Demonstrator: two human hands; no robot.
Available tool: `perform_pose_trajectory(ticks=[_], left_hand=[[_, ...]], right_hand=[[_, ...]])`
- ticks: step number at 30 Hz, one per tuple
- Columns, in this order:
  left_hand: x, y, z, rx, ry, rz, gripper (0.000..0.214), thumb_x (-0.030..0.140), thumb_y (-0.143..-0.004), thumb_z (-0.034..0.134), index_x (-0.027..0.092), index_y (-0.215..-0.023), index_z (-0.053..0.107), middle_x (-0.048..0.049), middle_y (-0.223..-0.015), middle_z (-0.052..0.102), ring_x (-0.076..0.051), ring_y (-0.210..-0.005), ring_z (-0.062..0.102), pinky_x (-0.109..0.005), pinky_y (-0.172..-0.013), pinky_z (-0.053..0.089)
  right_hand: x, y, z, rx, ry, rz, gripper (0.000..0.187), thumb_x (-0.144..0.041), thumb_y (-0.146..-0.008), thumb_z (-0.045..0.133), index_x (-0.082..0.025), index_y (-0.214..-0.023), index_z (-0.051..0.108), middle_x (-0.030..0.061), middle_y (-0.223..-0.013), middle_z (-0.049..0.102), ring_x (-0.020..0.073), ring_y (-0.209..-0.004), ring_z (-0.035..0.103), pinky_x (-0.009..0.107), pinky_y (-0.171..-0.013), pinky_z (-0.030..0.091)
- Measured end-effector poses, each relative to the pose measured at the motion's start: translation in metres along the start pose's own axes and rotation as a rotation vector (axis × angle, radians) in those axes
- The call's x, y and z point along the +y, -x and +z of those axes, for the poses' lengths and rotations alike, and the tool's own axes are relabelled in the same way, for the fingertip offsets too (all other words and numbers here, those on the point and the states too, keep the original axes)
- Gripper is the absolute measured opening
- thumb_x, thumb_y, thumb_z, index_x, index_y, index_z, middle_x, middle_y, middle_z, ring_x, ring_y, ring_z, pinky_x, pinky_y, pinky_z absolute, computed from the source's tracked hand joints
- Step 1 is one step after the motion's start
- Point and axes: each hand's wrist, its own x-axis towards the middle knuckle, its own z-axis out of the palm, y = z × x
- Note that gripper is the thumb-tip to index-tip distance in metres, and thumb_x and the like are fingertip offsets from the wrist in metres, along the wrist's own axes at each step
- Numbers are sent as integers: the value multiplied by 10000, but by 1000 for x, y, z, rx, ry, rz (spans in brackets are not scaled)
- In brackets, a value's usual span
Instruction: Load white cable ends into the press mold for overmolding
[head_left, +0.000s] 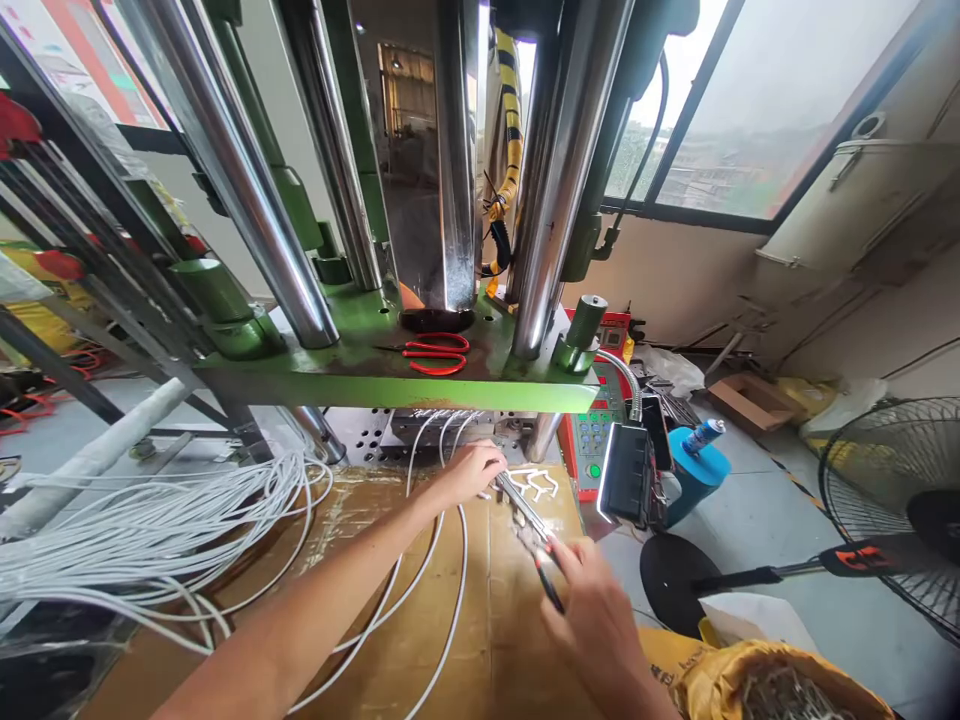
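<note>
My right hand (592, 610) is closed around the red and black handles of pliers (550, 578), whose jaws point away from me and to the left. My left hand (474, 472) reaches forward to the front of the press, its fingers pinched together near slim metal pieces (521, 502); what they grip, if anything, is hidden. White cables (463, 560) run from a metal mould (450, 425) under the green plate, past my left forearm, over the brown cardboard (517, 640). White branching plastic scraps (538, 484) lie right of my left hand.
Red-handled scissors (436, 350) rest on the green press plate (420, 388). A bundle of white cables (187, 520) lies at left. At right are a red control box (589, 440), a lamp (627, 475), a fan (892, 500) and a yellow sack (697, 680).
</note>
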Motion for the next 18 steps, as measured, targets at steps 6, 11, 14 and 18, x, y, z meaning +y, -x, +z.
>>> perform_pose_trajectory(ticks=[6,11,14,18], left_hand=[[4,-3,-2,-11,-28,-11,239,191,-879,488,177,-816,719,-50,-840,687,-183,-810,630,-299,-789,486],[4,-5,-4,-27,-18,-7,237,183,-880,491,177,-797,713,-53,-834,683,-186,-806,631,-316,-801,491],[2,-6,-4,-20,5,-6,238,183,-879,492,186,-782,710,-49,-826,682,-184,-818,640,-314,-815,493],[3,-1,1,32,53,-19,233,198,-886,491,186,-793,704,-46,-845,707,-187,-843,656,-319,-837,500]], right_hand=[[-2,-82,-10,74,404,-93,421,-118,-698,514,-148,-1108,605,121,-1026,590,278,-977,535,343,-805,388],[-3,-98,-9,36,468,-177,385,-98,-662,522,-162,-1027,629,107,-1008,607,270,-941,541,339,-789,372],[-1,-101,-7,16,483,-188,361,-61,-680,498,-165,-998,635,103,-987,612,255,-926,559,315,-753,376],[5,-100,-3,6,454,-198,325,-56,-726,473,-204,-974,622,66,-977,611,222,-911,588,269,-666,381]])
